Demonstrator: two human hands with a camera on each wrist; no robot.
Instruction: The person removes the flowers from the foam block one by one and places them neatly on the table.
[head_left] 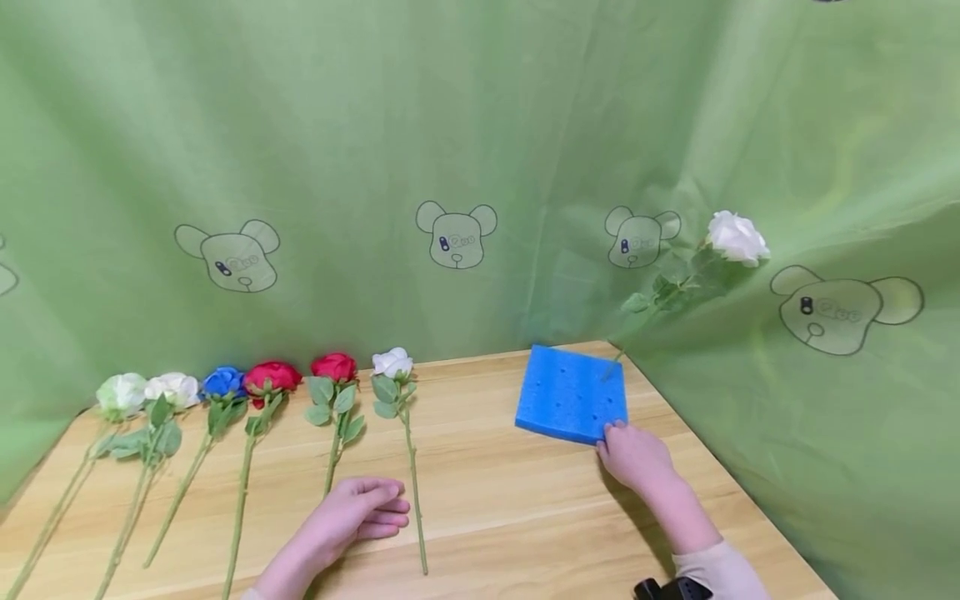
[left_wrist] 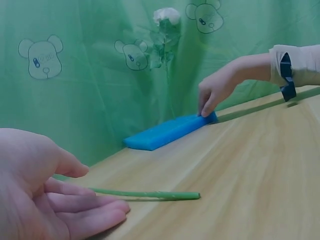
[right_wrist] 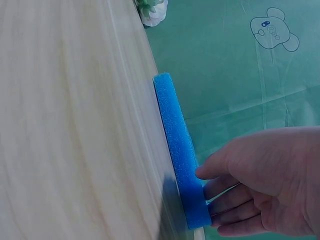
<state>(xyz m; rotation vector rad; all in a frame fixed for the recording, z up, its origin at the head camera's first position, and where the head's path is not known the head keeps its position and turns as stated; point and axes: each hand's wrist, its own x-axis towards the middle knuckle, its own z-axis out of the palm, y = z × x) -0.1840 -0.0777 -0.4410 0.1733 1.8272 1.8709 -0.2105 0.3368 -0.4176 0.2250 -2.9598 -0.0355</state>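
A blue foam block (head_left: 572,396) with several small holes lies at the back right of the table. One white rose (head_left: 738,238) stands in its right part, leaning right. My right hand (head_left: 637,457) pinches the block's near right corner between thumb and fingers; the right wrist view shows the thumb on the foam's side (right_wrist: 182,155). Over the table, my left hand (head_left: 352,518) is held with relaxed fingers and nothing in them. Just right of it lies another white rose (head_left: 392,363), its green stem (left_wrist: 170,195) pointing toward the near edge.
Left of that rose lie two red roses (head_left: 334,367) (head_left: 272,377), a blue rose (head_left: 223,382), a cream-white rose (head_left: 172,389) and a pale green-white rose (head_left: 122,395). Green curtain (head_left: 337,125) hangs behind and on the right of the wooden table (head_left: 480,492).
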